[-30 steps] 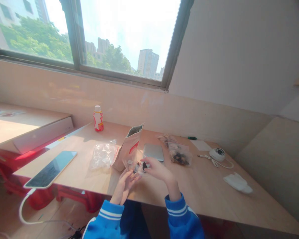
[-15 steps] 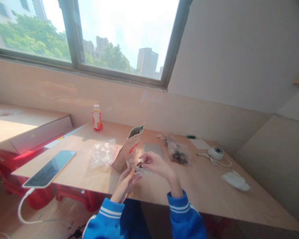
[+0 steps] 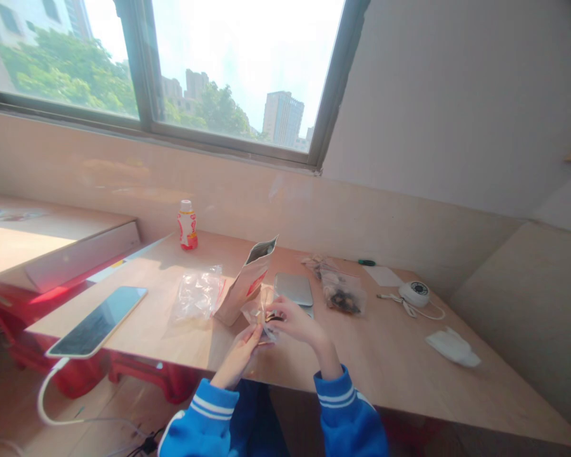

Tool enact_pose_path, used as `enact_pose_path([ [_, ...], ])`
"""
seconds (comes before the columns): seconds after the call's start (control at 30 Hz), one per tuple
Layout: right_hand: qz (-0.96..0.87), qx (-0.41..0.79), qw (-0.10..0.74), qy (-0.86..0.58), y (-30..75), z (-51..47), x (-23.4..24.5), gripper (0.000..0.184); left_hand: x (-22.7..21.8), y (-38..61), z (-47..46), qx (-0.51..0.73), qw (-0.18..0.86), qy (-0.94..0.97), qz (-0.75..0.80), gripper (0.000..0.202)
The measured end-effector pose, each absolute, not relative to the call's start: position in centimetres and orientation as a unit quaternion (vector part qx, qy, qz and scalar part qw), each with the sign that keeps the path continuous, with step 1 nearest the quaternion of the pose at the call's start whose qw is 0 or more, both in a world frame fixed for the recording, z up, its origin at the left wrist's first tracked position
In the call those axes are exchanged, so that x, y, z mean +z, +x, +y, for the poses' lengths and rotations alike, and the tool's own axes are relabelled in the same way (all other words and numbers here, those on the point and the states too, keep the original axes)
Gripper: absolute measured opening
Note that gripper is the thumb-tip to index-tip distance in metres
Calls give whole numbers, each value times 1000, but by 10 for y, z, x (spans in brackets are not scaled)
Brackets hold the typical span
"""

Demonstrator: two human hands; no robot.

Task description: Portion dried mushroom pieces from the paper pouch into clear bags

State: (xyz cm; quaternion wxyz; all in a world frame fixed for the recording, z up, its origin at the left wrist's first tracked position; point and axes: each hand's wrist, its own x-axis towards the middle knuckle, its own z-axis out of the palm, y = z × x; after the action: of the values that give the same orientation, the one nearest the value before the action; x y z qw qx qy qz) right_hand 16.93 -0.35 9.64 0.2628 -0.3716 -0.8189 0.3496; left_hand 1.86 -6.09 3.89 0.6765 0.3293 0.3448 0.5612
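Observation:
My left hand [image 3: 240, 355] and my right hand [image 3: 295, 321] meet over the front of the wooden table [image 3: 400, 374]. Together they pinch a small clear plastic bag [image 3: 262, 315] with something dark inside. My left fingers hold its lower edge and my right fingers grip its top. Just behind the hands stands an open kraft stand-up pouch [image 3: 246, 284] with a red mark, leaning left. Both sleeves are blue with white stripes.
A crumpled clear bag [image 3: 198, 294] lies left of the pouch, a silver flat device [image 3: 293, 289] behind my hands, a bag of dark snacks [image 3: 341, 293] to the right. Also here: a tablet on a cable [image 3: 98, 321], a small bottle [image 3: 187, 225], a white round camera [image 3: 413, 293], white tissue [image 3: 453, 348].
My right hand rose a little and then came back down, working the top of the small bag. My left hand slid slightly lower along the bag. Nothing else on the table moved.

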Motion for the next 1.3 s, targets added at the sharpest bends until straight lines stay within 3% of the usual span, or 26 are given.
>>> enact_pose_path([
  [0.33, -769, 382, 347, -377, 165, -5, 89, 4, 34, 18, -58, 577, 663, 326, 349, 43],
  [0.53, -698, 445, 390, -403, 174, -9, 93, 13, 36, 18, -59, 578, 681, 295, 339, 56],
  [0.67, -661, 442, 444, -413, 186, -6, 111, 19, 35, 16, -59, 578, 689, 279, 336, 58],
  [0.93, -635, 315, 616, -343, 156, 24, 179, 21, 34, 20, -58, 553, 705, 291, 335, 56],
  [1.13, -736, 272, 526, -329, 127, 45, 194, 14, 38, 18, -60, 558, 699, 298, 335, 54],
  [1.3, -771, 250, 495, -313, 127, 46, 189, 25, 37, 14, -59, 560, 705, 297, 318, 49],
])
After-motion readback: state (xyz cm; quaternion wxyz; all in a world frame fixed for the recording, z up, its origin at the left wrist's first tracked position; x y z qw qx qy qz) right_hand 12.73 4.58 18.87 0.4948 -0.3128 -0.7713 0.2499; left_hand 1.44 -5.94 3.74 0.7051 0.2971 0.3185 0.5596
